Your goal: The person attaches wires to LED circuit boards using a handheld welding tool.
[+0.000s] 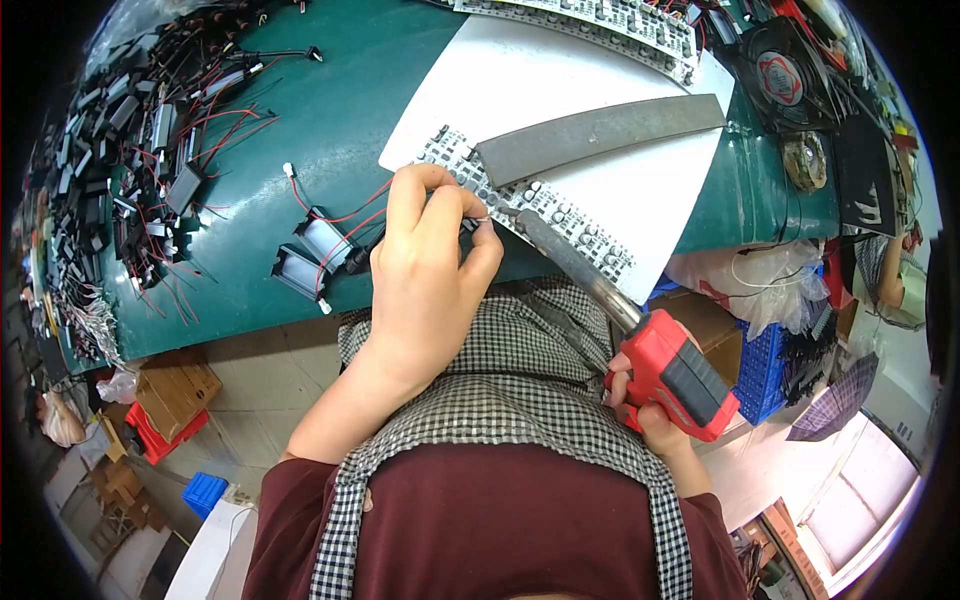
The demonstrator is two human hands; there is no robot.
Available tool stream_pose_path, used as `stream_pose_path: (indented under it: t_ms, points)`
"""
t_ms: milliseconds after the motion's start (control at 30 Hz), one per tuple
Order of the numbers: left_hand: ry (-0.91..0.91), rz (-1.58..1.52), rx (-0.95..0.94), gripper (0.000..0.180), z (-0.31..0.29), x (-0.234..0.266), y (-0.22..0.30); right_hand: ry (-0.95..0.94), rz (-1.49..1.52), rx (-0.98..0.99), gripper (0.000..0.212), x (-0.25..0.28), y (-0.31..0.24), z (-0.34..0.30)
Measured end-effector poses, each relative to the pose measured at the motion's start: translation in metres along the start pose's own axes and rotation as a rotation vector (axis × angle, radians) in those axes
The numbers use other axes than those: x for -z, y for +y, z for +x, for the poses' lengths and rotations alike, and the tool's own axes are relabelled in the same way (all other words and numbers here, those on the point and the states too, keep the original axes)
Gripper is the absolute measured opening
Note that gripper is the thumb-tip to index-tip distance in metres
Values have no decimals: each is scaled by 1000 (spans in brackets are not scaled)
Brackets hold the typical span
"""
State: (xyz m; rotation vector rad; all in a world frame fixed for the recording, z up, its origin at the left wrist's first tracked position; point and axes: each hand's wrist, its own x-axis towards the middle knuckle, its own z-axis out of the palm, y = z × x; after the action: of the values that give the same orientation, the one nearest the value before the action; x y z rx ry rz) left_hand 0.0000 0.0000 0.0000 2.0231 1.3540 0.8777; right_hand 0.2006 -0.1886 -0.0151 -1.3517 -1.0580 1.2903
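In the head view, the left hand [425, 265] holds a thin wire end [482, 219] narrowly between thumb and forefinger, at the near edge of a circuit board [562, 212] — the board lies on a white sheet [520, 65], partly under a grey curved strip [605, 130]. The right hand [657, 430] has its fingers wrapped round a red-and-black soldering gun [675, 375], its tip just beside the left fingertips — two dark housings [325, 240] with red wires lie left
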Motion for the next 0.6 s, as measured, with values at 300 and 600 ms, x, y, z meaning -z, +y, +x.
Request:
stream_pose_path:
  t_ms: [300, 600]
  points:
    - [-44, 45, -4, 15, 2, 5, 1, 35, -362, 59, 68, -5, -3, 10]
    - [-51, 45, 3, 15, 2, 5, 4, 96, 343, -97, 89, -9, -15, 5]
